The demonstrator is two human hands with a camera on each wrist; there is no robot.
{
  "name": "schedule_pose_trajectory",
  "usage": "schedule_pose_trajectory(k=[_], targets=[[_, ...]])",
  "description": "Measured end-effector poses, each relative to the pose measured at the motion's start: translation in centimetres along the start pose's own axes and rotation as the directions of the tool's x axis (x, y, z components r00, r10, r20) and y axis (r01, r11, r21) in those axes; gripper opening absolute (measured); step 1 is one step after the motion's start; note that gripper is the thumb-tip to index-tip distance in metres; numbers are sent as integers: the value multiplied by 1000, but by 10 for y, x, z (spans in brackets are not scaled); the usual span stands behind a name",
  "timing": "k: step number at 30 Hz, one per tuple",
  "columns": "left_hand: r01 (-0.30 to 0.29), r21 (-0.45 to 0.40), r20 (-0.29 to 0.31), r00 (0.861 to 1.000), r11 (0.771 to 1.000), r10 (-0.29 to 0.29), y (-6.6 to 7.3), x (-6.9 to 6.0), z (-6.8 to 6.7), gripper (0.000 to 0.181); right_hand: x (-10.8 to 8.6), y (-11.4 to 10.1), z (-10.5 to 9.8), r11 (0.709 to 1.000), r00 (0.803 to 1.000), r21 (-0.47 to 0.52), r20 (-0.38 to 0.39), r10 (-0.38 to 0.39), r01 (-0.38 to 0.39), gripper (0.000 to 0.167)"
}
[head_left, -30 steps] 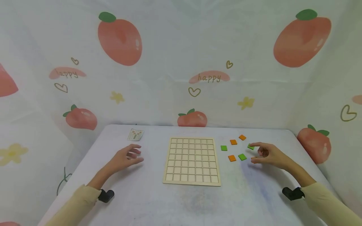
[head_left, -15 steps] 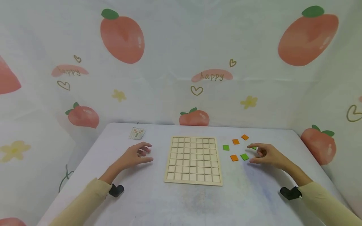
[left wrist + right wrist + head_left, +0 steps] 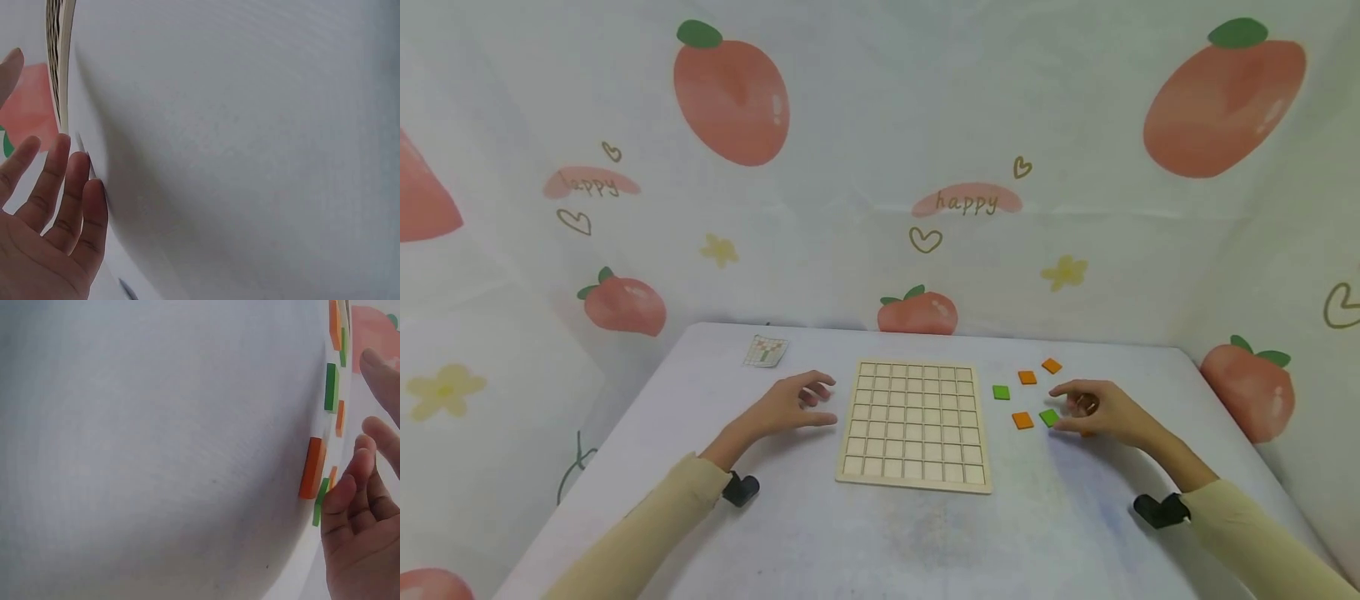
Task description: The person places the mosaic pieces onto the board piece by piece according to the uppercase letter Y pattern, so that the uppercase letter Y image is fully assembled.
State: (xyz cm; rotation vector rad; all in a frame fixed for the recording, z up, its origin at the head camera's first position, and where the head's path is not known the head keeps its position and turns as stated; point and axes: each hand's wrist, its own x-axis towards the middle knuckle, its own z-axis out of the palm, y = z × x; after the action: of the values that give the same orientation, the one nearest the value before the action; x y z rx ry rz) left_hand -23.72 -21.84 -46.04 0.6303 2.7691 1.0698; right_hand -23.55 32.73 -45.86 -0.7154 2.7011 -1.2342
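Note:
A pale wooden grid board (image 3: 913,483) lies mid-table, its square cells bare. My left hand (image 3: 790,404) hovers just beside the board's left edge, fingers loosely bent and holding nothing. To the right of the board lie several small square tiles, among them a green tile (image 3: 1001,392) and an orange tile (image 3: 1022,421). Over these tiles is my right hand (image 3: 1101,408), thumb and index finger apart with nothing between them. Near its thumb tip lies another green tile (image 3: 1048,418). In the right wrist view, an orange tile (image 3: 312,469) stands closest, apart from the fingers (image 3: 340,497).
A small card (image 3: 766,351) with a coloured grid pattern lies at the back left of the white table (image 3: 820,542). A fruit-print cloth (image 3: 842,167) hangs behind and at both sides. Two more orange tiles lie farther back, one the rearmost tile (image 3: 1052,365).
My left hand has moved right, up to the board's edge. My right hand has shifted slightly left over the tiles, uncovering part of an orange one. The head view has tilted a little.

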Motion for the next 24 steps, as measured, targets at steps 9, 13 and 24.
schedule_pose_trajectory(k=[9,13,24], targets=[[-20,-6,19,1000,1000,20,4,4,3,62,1,0,0,999,999,37,35,9,-11,46],[-54,15,32,998,998,54,4,10,9,63,2,3,1,1000,999,14,47,0,-1,48],[-64,30,85,994,997,62,10,21,17,65,6,9,5,996,996,-58,75,-57,61,35]])
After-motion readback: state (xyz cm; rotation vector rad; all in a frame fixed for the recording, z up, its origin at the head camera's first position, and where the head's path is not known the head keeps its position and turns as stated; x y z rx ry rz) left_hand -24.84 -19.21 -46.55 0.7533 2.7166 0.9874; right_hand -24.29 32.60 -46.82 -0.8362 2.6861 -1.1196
